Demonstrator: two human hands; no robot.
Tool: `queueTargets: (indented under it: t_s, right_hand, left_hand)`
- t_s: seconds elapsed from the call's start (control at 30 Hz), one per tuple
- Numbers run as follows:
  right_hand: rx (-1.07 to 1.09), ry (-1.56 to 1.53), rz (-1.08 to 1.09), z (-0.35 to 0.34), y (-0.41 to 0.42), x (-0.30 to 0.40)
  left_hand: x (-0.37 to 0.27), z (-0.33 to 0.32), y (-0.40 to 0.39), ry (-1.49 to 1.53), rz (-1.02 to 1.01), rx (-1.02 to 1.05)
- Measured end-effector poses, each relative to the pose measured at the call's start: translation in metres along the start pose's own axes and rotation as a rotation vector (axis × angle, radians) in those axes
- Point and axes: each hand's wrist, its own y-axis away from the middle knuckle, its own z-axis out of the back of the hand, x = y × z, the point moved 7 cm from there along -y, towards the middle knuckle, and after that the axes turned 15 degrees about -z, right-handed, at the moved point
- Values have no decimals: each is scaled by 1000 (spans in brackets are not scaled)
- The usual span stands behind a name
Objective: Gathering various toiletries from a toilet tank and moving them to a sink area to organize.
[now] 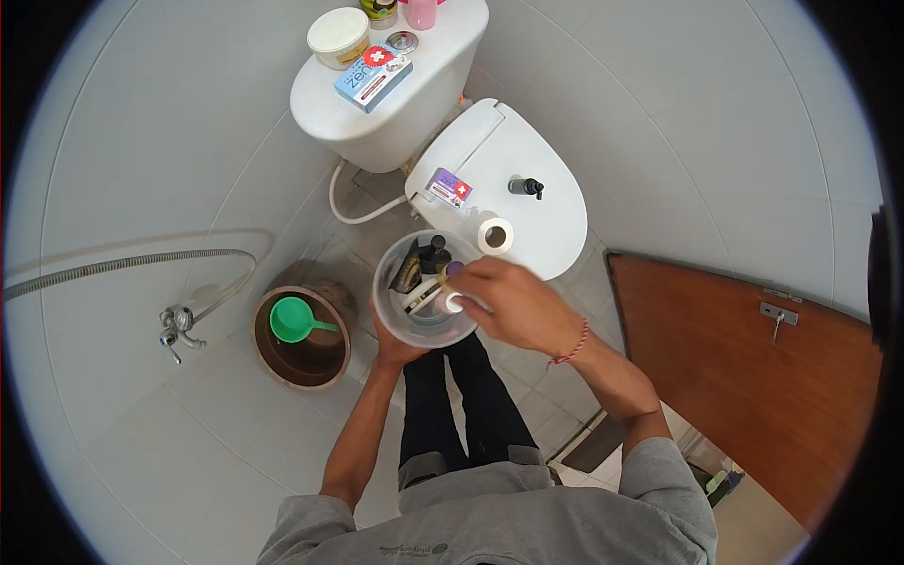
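Note:
My left hand (397,342) holds a clear plastic tub (388,321) from below and the side, its fingers mostly hidden. Over the tub's right rim, my right hand (505,304) reaches in, fingertips at a white-capped bottle (452,303) and a purple-capped item (454,268); whether it grips either cannot be told. Also in the tub are a black bottle (436,254), a dark packet (407,272) and a whitish flat item (422,295). On the closed toilet lid (558,233) are a toilet roll (495,236), a purple soap box (449,187) and a dark pump bottle (525,186).
The toilet tank (318,106) bears a blue soap box (373,76), a white-lidded jar (339,35) and other containers. To the left, a brown bucket (261,360) holds a green dipper (291,319) below a wall tap (180,328). A brown door (734,339) stands at right.

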Motion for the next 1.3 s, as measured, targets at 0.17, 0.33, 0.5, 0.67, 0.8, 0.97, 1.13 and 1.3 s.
queueTargets:
  t_s: [0.17,0.33,0.5,0.67,0.8,0.97,1.13,1.3]
  right_hand:
    - [-258,-175,-189,48,-7,-74]
    - [-528,64,-517,60,-53,-215]
    - [-426,208,-817,27,-70,-291]
    - [-363,228,-824,10,-79,-294]
    - [-400,299,-726,14,-82,-281]
    - [-425,298,-567,36,-73,-249]
    - [-449,265,-475,73,-58,-194]
    - [-473,189,-392,110,-34,-117]
  left_hand:
    - [5,9,4,116,99,-106]
    - [3,10,4,8,82,-52]
    - [-1,8,4,-83,57,-15]
    - [-2,5,4,-129,44,4]
    - [2,4,2,31,68,-58]
    - [-7,8,-6,-128,42,-34]
    - [-4,9,-10,-35,102,-69]
    - [-1,10,-11,65,58,-95]
